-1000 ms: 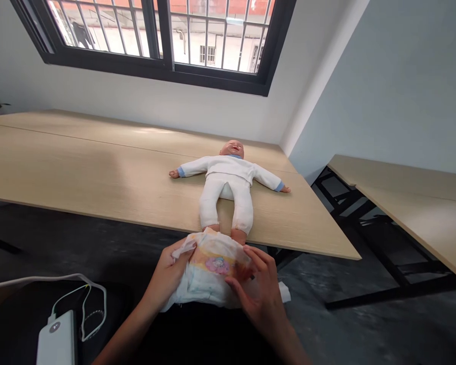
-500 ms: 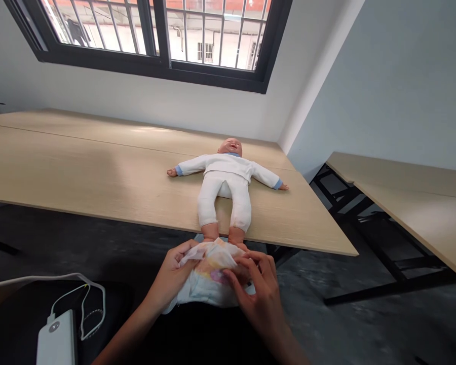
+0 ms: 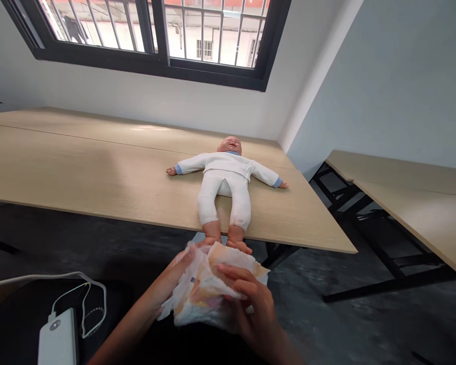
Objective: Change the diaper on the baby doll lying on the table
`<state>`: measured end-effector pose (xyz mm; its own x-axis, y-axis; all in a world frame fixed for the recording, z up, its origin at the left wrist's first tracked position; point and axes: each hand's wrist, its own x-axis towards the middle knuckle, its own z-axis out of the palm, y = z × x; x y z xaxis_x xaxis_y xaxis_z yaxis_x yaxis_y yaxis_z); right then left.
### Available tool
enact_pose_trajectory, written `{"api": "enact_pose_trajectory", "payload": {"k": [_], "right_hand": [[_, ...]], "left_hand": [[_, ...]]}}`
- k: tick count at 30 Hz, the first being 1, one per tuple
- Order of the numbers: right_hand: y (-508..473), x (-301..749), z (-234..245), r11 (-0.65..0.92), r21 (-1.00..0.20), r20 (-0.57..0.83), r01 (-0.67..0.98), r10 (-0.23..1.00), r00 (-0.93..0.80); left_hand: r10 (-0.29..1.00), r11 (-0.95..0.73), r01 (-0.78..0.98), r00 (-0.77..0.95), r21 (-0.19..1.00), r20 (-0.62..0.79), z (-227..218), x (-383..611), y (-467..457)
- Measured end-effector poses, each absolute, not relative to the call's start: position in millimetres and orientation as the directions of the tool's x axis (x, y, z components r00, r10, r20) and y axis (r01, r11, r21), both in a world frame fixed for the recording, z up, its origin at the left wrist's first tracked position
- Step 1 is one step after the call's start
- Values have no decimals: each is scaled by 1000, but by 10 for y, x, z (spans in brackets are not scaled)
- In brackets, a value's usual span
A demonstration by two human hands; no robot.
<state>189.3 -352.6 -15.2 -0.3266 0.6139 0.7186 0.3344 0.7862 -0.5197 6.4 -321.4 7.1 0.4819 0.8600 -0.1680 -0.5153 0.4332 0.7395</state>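
Observation:
Between my hands, just in front of the table edge, is a white diaper (image 3: 201, 299) with yellow, orange and pink print, crumpled and partly spread. My left hand (image 3: 184, 261) grips its left side, its fingers partly covered by the material. On the other side, my right hand (image 3: 251, 296) pinches the diaper with bent fingers, the thumb mostly hidden. Beyond them a baby doll (image 3: 227, 170) lies on its back in a white outfit with blue cuffs and collar. Its bare feet stick out over the table edge, right behind the diaper.
The doll's wooden table (image 3: 99, 167) runs along the wall under a barred window (image 3: 213, 73). A second table (image 3: 414, 187) with black legs stands to the right. At the lower left, a white power bank (image 3: 57, 337) with a cable (image 3: 61, 276) lies on a black surface.
The diaper has been opened out wider and its upper part now spreads to the right. My right hand has shifted slightly with it. The doll lies as before.

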Motion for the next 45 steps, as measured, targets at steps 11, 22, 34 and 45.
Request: {"api": "enact_pose_trajectory", "payload": {"k": [11,22,34,45], "right_hand": [[-3537,1826,59,864,-396,737,311,501,-453],[-3534,1855,60,819,-566,576,92,473,-667],[-3540,1926,176,698,-710,545,-100,454,-705],[-3465,2359,384,653,-737,179,178,441,-879]], "left_hand": [[839,468,-399,480,789,-255,62,16,-3244],[847,490,-415,434,767,-306,129,63,-3247],[957,256,-403,-23,879,-290,148,-185,-3132],[814,-11,-488,-511,873,-275,572,-598,-3093]]}}
